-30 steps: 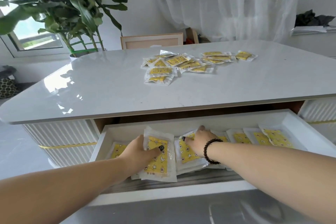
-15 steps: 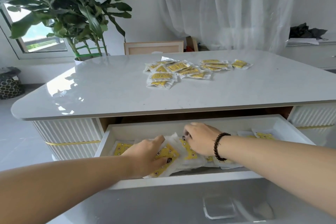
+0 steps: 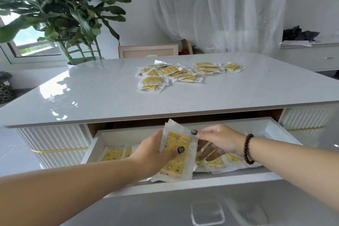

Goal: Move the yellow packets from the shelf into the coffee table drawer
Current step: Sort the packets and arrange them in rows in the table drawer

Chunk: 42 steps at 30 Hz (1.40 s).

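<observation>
**A:** What has changed in the last second?

**B:** A second ago my left hand point(image 3: 156, 154) pressed a yellow packet point(image 3: 176, 154) flat against the drawer bottom. Now I have lifted it; it stands tilted at the centre of the frame, its lower edge near the drawer's front wall. My left thumb lies across its face with the fingers behind, so that hand grasps it. My right hand point(image 3: 218, 141) was resting on the packets in the drawer; now its thumb and forefinger pinch the top right edge of the same packet, and the other fingers hang loosely over the ones below.

**A:** What does that mean for the job?

**B:** I judge that I am re-laying this packet, not bringing in a new one. The open drawer point(image 3: 271, 124) already holds several, but the pile on the desk point(image 3: 91, 93) is untouched, so much is left to move.

**A:** How many, then?

**B:** One packet in my hands. In the drawer I can count about five more: two at lower left, and roughly three under my right hand; some may be hidden. The pile of packets point(image 3: 183, 74), upper centre of the frame, shows around fourteen, but they overlap, so I cannot fix the number. One drawer, one desk, two hands.
</observation>
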### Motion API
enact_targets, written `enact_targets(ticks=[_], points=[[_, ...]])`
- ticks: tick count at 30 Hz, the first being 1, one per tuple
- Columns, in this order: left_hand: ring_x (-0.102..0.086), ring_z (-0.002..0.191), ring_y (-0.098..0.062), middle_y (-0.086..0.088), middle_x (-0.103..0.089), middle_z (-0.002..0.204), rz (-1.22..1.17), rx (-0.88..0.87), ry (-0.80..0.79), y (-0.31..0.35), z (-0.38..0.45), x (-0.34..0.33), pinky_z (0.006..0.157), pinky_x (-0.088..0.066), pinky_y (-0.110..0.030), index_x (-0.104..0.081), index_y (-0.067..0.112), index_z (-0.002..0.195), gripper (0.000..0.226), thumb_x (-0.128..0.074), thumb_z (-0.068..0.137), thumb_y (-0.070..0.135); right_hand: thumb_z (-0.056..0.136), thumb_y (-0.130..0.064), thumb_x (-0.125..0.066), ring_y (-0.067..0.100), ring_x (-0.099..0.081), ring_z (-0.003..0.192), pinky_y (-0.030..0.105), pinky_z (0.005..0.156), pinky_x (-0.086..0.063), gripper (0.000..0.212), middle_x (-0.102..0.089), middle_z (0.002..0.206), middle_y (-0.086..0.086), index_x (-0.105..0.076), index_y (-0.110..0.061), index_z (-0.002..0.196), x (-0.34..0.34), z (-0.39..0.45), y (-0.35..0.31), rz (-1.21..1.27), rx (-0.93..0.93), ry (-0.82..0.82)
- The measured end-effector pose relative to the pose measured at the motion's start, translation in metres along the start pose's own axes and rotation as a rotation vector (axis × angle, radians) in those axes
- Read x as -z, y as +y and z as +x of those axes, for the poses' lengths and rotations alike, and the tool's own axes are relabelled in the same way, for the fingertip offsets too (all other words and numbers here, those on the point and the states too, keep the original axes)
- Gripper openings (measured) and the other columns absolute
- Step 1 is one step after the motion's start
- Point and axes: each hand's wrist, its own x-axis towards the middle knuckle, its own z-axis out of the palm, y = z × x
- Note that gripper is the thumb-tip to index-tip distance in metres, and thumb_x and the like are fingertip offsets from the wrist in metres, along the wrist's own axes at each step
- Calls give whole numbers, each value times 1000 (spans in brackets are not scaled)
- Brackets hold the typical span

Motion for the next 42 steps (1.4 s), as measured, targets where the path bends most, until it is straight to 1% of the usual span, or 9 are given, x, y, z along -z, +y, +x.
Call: enact_targets(ticks=[8, 11, 14, 16, 19, 21, 27, 35, 42], points=[[-70, 86, -5, 13, -70, 101, 89, 131, -88, 2, 27, -36, 75, -59, -27, -51, 29, 115, 31, -59, 90, 46, 87, -19, -68, 18, -69, 63, 29, 61, -58, 15, -72, 71, 10, -67, -7, 78, 13, 13, 25, 47, -33, 213], [-70, 92, -18, 2, -68, 109, 71, 170, -126, 6, 41, -47, 80, -59, -41, -48, 23, 123, 39, -57, 91, 42, 92, -16, -62, 17, -65, 60, 29, 58, -59, 13, -68, 73, 9, -68, -6, 85, 18, 19, 27, 30, -46, 456], [-70, 88, -23, -3, -61, 117, -17, 227, -188, 18, 52, -63, 69, -62, -38, -48, 19, 120, 30, -60, 93, 23, 96, -22, -52, 10, -50, 47, 21, 43, -41, 21, -57, 66, 2, -66, -6, 100, 31, 24, 37, -146, -107, 620], [-67, 86, -19, -4, -60, 116, -55, 250, -205, 25, 60, -77, 62, -62, -31, -50, 17, 120, 30, -61, 92, 17, 96, -23, -50, 14, -51, 56, 24, 50, -40, 30, -59, 78, 7, -61, -4, 116, 37, 28, 43, -198, -152, 620], [-66, 77, -16, -5, -64, 103, -149, 253, -189, 31, 75, -89, 56, -60, -27, -54, 12, 114, 23, -61, 93, 17, 92, -32, -58, 27, -58, 107, 35, 86, -49, 56, -55, 128, 13, -42, -6, 139, 44, 35, 49, -194, -228, 617], [-70, 73, -19, -8, -67, 102, -167, 259, -151, 30, 82, -89, 59, -61, -29, -56, 10, 112, 24, -61, 93, 25, 88, -35, -64, 30, -51, 120, 36, 95, -46, 64, -50, 136, 13, -39, -7, 141, 48, 39, 50, -162, -210, 623], [-65, 46, -8, -3, -70, 81, -166, 272, -140, 19, 87, -87, 48, -55, -19, -54, 7, 105, 25, -59, 94, 29, 83, -23, -72, 21, -54, 106, 27, 85, -45, 50, -55, 129, 9, -53, -10, 128, 55, 49, 51, -223, -133, 600], [-71, 70, -20, -9, -69, 100, -71, 278, -318, 8, 87, -94, 81, -60, -34, -47, 9, 124, 46, -69, 85, 8, 80, -23, -74, 23, -55, 109, 27, 88, -45, 38, -58, 117, 3, -58, -13, 113, 51, 63, 59, -469, -137, 611], [-72, 72, -22, -14, -70, 106, -31, 280, -329, 7, 89, -95, 70, -61, -27, -38, 9, 136, 60, -68, 84, 3, 80, -25, -73, 22, -57, 102, 28, 83, -48, 26, -61, 107, 2, -55, -16, 97, 49, 62, 60, -621, -111, 622]])
